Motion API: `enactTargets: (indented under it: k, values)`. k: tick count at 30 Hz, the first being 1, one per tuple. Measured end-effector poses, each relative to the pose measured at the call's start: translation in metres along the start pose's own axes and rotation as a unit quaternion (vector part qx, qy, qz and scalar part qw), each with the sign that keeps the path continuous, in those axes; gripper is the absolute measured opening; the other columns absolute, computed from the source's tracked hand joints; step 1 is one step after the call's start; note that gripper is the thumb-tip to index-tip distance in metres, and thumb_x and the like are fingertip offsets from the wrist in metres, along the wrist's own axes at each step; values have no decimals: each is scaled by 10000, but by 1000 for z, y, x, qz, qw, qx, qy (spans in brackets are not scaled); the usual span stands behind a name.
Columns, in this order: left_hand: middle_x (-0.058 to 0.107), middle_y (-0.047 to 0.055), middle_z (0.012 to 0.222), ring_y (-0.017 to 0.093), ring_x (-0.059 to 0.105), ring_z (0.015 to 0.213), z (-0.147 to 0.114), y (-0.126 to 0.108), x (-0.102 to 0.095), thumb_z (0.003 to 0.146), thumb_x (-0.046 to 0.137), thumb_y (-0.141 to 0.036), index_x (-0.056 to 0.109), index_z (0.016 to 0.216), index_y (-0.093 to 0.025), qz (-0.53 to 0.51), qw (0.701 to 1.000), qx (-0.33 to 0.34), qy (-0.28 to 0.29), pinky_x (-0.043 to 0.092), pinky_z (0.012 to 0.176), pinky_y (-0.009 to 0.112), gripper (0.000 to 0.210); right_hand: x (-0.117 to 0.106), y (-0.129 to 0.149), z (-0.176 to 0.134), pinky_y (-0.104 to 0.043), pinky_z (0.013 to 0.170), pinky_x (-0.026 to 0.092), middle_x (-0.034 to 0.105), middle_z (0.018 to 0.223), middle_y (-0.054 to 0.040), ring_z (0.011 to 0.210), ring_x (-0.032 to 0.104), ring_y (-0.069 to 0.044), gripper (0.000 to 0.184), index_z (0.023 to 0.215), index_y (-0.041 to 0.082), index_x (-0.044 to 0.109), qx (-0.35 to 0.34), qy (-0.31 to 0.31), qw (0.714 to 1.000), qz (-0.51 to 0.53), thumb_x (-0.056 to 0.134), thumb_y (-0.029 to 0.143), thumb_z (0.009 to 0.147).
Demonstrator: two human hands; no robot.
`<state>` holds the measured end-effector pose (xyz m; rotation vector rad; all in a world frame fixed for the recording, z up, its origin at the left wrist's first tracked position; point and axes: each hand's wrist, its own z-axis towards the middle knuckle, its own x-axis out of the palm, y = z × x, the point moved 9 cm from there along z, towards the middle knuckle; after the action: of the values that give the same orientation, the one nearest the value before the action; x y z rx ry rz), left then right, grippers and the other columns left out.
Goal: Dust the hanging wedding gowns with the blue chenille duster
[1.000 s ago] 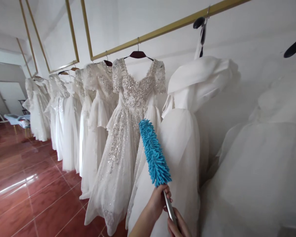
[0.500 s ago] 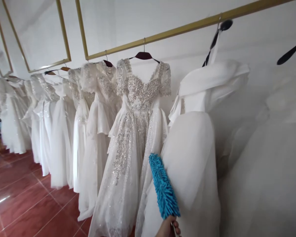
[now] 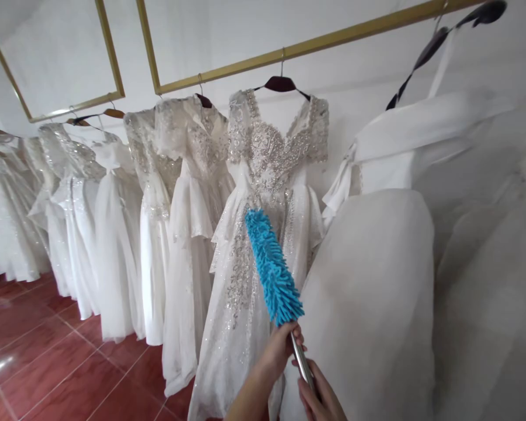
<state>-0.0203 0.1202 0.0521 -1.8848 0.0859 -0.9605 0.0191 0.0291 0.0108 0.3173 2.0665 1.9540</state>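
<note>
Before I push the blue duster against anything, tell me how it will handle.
The blue duster will probably prove stiff lengthwise: it extends straight from the handle. Its loose, tufted strands should flatten softly. The shiny handle may be slightly slippery.

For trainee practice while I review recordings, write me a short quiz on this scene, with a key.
1. True or false: the right grip holds the slim, silvery, metal-looking handle.
2. Which is nearer the long, shaggy, blue fabric duster head: A, left grip; B, right grip?
3. Complete: the white, sequinned, short-sleeved gown behind the duster head hangs below a straight, ____-coloured bar.
Key: 1. True. 2. A. 3. Gold.
</note>
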Motion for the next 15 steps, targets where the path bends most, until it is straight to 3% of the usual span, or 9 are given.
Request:
enactTargets:
  k: [3,6,10,15]
  values:
    - [400,-62,475,99,435,469,-5,-37,-12,622,611,-455,415,578,-200,-7,999,36,12,292,509,238,324,31,35,16,-215,364,343,426,504,89,368,374,-91,498,1125,201,495,-41,79,995,-32,469,573,794]
    - [398,-64,478,102,448,474,-4,-51,-31,624,621,-441,409,577,-201,-31,999,44,5,290,503,235,323,53,48,31,-202,375,296,339,484,121,365,316,-74,431,1114,179,469,-68,129,987,-60,438,508,838]
    - [362,-70,459,80,383,456,3,-47,-58,658,623,-378,401,539,-200,-82,995,53,-27,354,568,245,308,69,24,43,-213,328,248,303,466,137,328,255,-77,467,1133,172,421,-14,168,982,-86,401,526,830]
    - [343,-72,488,84,343,440,9,-14,-101,680,648,-265,454,603,-211,-177,978,64,-93,354,564,262,216,70,-16,55,-265,545,439,475,585,53,518,480,-138,554,1084,205,521,-8,165,981,-99,461,631,735]
